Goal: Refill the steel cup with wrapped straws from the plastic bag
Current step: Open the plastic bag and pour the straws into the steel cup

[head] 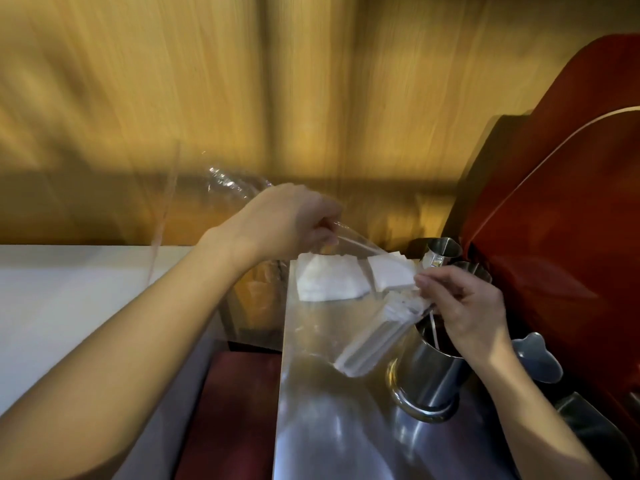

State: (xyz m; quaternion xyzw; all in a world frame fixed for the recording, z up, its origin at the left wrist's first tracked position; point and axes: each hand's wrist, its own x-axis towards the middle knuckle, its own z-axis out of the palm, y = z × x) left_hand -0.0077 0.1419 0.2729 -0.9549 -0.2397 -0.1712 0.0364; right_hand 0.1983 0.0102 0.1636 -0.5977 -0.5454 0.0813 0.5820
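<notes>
- Fingers of the bare left hand [287,223] were pinched together on a thin edge of the clear, crinkled plastic bag [235,185], which stretched away to the far left behind the hand and blurred into the background.
- Fingers of the bare right hand [464,306] were curled around the near end of a bundle of white paper-wrapped straws [377,341], held just above the mouth of the cup.
- That bundle slanted down to the left, its lower end hanging over the shiny steel counter [311,410] and its upper end at the rim of the tall, round, polished steel cup [426,379].
- The steel cup stood upright on the counter, near and to the right, on a wider flared base; one thin straw showed inside it.
- Two stacks of white folded paper napkins [325,278] lay at the far end of the counter, between the two hands, with a strip of the bag's film passing over them.
- Two smaller steel cups [443,249] stood at the far right, behind the right hand.
- A large glossy red panel [571,202] rose along the right side.
- A warm yellow wood-grain wall [311,81] filled the far background, heavily blurred.
- A pale white surface [52,289] lay at the left, under the left forearm.
</notes>
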